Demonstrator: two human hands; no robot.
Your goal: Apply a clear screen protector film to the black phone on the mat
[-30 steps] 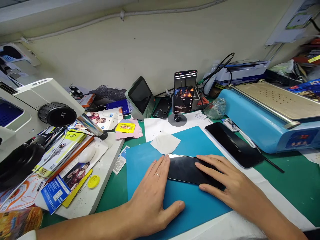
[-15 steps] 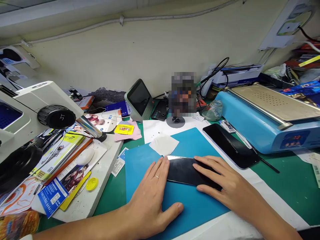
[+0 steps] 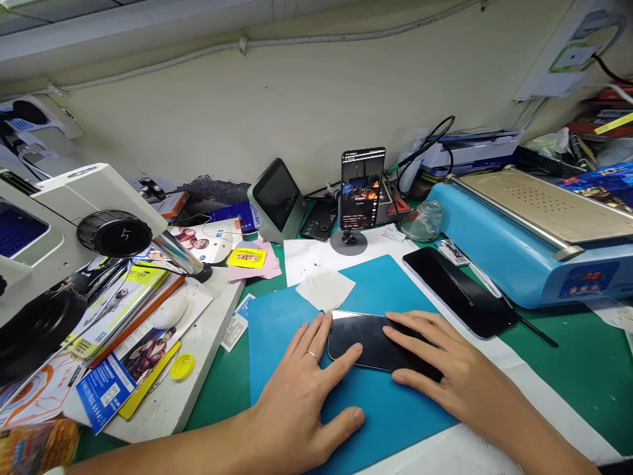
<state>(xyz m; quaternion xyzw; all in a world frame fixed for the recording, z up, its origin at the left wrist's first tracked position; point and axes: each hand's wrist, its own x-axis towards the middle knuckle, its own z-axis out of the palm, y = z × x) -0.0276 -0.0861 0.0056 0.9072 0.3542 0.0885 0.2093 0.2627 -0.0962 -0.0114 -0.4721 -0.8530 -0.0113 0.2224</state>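
Observation:
A black smartphone (image 3: 373, 333) lies screen up on a blue mat (image 3: 386, 422). My right hand (image 3: 462, 366) covers its right end, fingers over the far edge and thumb at the near edge, gripping it. At the phone's left end is my left hand (image 3: 299, 399), its fingers spread; the index fingertip rests on the screen and the ring finger wears a ring. Just beyond the phone, a white cloth square (image 3: 325, 289) lies on the mat. A second dark phone (image 3: 457, 290) lies to the right on white paper.
On the right stands a blue heating plate machine (image 3: 494, 247). A phone on a stand (image 3: 363, 191) shows a lit screen at the back, near a glass jar (image 3: 422, 221). To the left are a microscope arm (image 3: 99, 198), a smart display (image 3: 277, 198), stacked boxes and a yellow lid (image 3: 182, 367).
My left index finger has moved away from the other fingers, right and toward me, onto the phone's screen. The right hand keeps its place on the phone.

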